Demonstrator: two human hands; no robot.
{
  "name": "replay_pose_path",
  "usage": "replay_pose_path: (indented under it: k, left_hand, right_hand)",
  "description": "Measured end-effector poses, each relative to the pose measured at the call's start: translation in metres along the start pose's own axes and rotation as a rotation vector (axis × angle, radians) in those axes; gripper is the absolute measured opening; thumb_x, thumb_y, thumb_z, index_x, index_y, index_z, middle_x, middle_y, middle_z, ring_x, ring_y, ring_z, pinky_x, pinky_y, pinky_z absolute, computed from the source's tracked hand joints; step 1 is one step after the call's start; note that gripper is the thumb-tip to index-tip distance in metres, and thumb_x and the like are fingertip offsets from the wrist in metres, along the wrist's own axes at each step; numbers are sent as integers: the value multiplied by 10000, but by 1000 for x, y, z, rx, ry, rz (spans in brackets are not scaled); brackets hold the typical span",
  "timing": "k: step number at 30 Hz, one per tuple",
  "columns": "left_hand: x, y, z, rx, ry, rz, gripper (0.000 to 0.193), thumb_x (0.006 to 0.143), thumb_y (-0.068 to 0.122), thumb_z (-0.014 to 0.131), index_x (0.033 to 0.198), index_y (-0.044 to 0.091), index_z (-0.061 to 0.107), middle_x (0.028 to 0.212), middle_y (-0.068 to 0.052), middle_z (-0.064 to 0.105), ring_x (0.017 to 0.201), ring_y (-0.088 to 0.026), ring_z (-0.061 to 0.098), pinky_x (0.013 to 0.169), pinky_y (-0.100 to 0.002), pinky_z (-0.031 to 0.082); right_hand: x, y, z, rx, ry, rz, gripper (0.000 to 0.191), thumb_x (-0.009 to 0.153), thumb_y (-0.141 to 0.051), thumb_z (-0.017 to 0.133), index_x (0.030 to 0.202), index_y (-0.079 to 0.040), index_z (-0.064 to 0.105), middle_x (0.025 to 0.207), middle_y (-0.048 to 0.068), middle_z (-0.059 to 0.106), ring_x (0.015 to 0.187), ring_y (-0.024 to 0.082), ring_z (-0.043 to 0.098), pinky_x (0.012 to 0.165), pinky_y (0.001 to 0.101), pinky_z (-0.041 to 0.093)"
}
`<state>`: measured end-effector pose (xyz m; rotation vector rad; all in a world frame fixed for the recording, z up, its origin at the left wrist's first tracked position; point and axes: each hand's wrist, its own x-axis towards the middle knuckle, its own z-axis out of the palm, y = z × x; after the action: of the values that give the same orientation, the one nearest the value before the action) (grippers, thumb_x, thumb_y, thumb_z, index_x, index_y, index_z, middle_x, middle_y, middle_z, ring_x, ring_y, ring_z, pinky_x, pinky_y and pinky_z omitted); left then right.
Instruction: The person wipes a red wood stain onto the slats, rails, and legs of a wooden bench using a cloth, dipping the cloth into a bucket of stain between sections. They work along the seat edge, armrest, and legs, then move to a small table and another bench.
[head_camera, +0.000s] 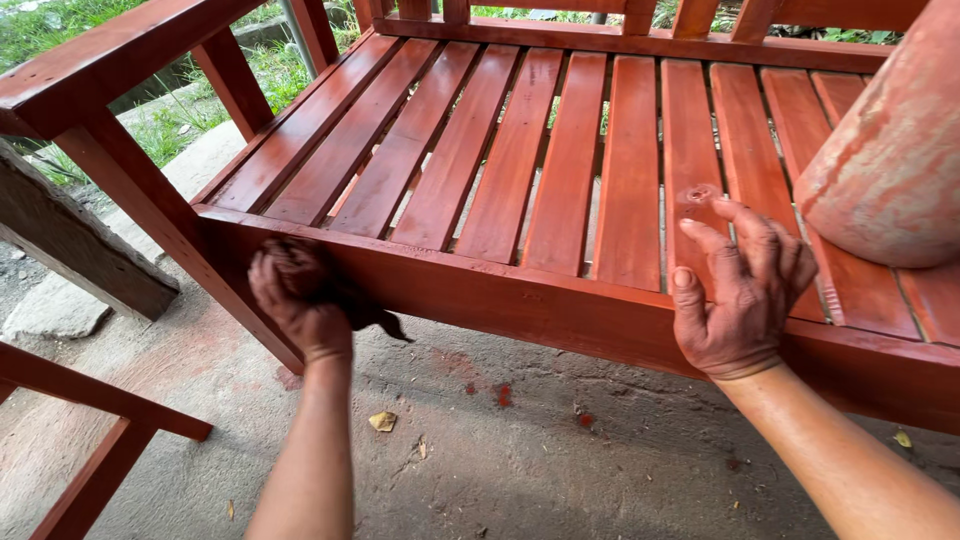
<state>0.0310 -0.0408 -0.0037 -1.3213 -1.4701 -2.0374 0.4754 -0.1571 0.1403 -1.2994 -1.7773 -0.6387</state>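
My left hand (300, 300) grips a dark rag (375, 318), mostly hidden in my fist, against the bench (520, 300) rail while my right hand (740, 295) rests spread on the slats.

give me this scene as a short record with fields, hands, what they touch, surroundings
setting: outdoors, concrete floor, grass behind
main object: red-brown slatted wooden bench, glossy with stain
left hand: clutches a dark stained rag against the bench's front rail
right hand: flat on the front rail and a slat, fingers spread, holding nothing
on bench at right: large reddish rounded object, only partly in view
floor: red drips, dry leaf
lower left: another red wooden frame
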Motion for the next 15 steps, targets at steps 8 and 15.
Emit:
replay_pose_path:
  k: [8,15]
  left_hand:
    - [48,-59,-5,210,163,-113,399,1033,106,693,1411,162,582,1316,-114,505,1282,-273,475,1137,-372,368]
    - [57,-66,20,-1174,460,-507,425,931,356,592,1234,60,629,1230,-81,672,1186,-225,606,1108,-347,425]
  right_hand:
    - [-9,4,4,-17,-12,32,459,1150,-520,512,1235,-124,727,1487,82,530,1380,309,431,1209,493,236]
    - [-6,3,5,-22,-6,30,447,1103,-506,530,1205,-124,738,1467,90,542,1343,318,439,1184,500,238]
